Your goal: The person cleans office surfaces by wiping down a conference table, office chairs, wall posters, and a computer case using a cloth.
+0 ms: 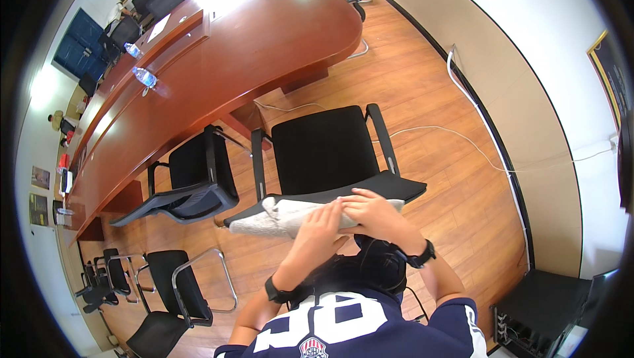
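Observation:
A light grey, fuzzy cloth [292,217], apparently folded, lies along the top of the backrest [410,188] of a black office chair. My left hand [321,223] rests on the cloth near its middle, fingers together and extended. Beside it, my right hand [371,212] lies across the cloth's right part, with its fingertips meeting those of my left. The thumbs point down the near side of the cloth; whether they pinch it is hidden. The black chair seat [322,150] extends beyond the backrest, between two armrests.
A long reddish wooden conference table [277,26] curves ahead, bearing plastic water bottles [144,77]. Another black chair [190,160] stands to the left, with a metal-framed chair [173,278] behind. A white cable [436,127] crosses the floor. A black cabinet [542,303] stands lower right. People are far off.

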Available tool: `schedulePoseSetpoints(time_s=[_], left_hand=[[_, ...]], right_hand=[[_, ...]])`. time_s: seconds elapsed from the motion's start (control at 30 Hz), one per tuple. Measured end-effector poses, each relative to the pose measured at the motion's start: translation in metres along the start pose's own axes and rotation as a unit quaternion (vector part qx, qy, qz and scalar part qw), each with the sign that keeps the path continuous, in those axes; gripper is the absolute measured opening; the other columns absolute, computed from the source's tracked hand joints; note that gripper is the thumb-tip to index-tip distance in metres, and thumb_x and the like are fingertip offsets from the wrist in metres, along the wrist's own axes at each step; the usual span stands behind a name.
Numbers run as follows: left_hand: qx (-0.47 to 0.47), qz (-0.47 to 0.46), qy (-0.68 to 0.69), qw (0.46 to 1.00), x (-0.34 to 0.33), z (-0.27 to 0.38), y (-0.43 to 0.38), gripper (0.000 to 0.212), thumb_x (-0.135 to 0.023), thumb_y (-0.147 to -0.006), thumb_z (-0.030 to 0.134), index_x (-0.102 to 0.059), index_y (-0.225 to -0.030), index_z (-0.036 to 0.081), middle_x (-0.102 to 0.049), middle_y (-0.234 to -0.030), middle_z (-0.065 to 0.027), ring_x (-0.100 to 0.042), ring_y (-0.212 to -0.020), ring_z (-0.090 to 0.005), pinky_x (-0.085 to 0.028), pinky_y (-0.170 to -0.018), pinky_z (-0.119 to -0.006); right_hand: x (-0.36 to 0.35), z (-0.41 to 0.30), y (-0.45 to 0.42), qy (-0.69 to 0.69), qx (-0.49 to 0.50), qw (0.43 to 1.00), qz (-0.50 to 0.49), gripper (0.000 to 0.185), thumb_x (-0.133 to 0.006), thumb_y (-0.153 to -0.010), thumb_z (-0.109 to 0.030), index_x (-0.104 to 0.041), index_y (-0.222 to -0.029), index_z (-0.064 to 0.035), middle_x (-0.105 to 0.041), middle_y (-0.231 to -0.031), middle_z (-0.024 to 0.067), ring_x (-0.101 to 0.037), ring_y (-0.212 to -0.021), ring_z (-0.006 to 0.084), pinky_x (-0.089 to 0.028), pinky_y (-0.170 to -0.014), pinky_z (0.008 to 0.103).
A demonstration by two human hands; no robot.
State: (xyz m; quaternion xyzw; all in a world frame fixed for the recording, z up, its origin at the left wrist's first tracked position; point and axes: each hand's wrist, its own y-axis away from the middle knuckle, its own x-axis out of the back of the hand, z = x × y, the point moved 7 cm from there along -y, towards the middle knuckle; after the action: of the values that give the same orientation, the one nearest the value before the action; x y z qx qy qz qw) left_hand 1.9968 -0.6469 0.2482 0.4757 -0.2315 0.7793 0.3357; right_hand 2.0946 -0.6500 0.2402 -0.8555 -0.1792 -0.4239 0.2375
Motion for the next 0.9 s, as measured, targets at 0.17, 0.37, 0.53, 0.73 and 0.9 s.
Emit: schedulePoseSetpoints(time_s=[0.17,0.37,0.53,0.73,0.9], left_hand=[[-0.047,0.021,0.006,0.999,-0.042,0.043,-0.052,0.066,-0.063,-0.076,0.022,-0.036,-0.128,-0.009,-0.054,-0.115,-0.0227,-0.055,-0.104,-0.0330,-0.044,-0.088,-0.037],[-0.026,-0.004,0.003,1.000,-0.079,0.070,-0.098,0.061,-0.064,-0.075,0.021,-0.042,-0.123,-0.009,-0.056,-0.113,-0.0208,-0.055,-0.104,-0.0309,-0.043,-0.088,-0.037],[0.035,-0.091,0.066,0.993,-0.095,0.070,-0.119,0.061,-0.065,-0.074,0.025,-0.045,-0.119,-0.010,-0.058,-0.108,-0.0229,-0.057,-0.101,-0.0324,-0.046,-0.085,-0.038],[0.092,-0.036,0.121,0.988,-0.088,0.061,-0.115,0.065,-0.067,-0.071,0.029,-0.046,-0.118,-0.011,-0.059,-0.105,-0.0240,-0.058,-0.099,-0.0329,-0.046,-0.084,-0.039],[0.119,0.037,0.063,0.990,-0.069,0.052,-0.081,0.052,-0.069,-0.068,0.023,-0.052,-0.110,-0.004,-0.061,-0.099,-0.0194,-0.058,-0.096,-0.0294,-0.045,-0.084,-0.039]], right_hand=[[0.040,0.049,0.069,0.004,-0.084,0.996,0.043,0.045,-0.069,-0.067,-0.026,-0.061,-0.106,-0.0061,-0.060,-0.113,0.0050,-0.048,-0.118,0.0216,-0.029,-0.106,0.0430],[0.074,0.075,0.114,0.069,-0.230,0.967,0.086,0.052,-0.069,-0.069,-0.018,-0.054,-0.118,-0.0066,-0.051,-0.126,0.0035,-0.040,-0.124,0.0236,-0.018,-0.108,0.0503],[0.083,0.082,0.134,0.095,-0.243,0.961,0.093,0.065,-0.071,-0.068,-0.012,-0.043,-0.127,-0.0050,-0.043,-0.132,0.0115,-0.038,-0.125,0.0271,-0.024,-0.106,0.0486],[0.064,0.078,0.111,0.041,-0.164,0.985,0.045,0.071,-0.073,-0.065,-0.008,-0.041,-0.127,0.0011,-0.042,-0.129,0.0176,-0.039,-0.122,0.0331,-0.031,-0.102,0.0466],[0.056,0.071,0.072,0.023,-0.046,0.998,-0.030,0.068,-0.072,-0.061,-0.009,-0.045,-0.122,0.0031,-0.050,-0.119,0.0172,-0.047,-0.111,0.0338,-0.037,-0.097,0.0441]])
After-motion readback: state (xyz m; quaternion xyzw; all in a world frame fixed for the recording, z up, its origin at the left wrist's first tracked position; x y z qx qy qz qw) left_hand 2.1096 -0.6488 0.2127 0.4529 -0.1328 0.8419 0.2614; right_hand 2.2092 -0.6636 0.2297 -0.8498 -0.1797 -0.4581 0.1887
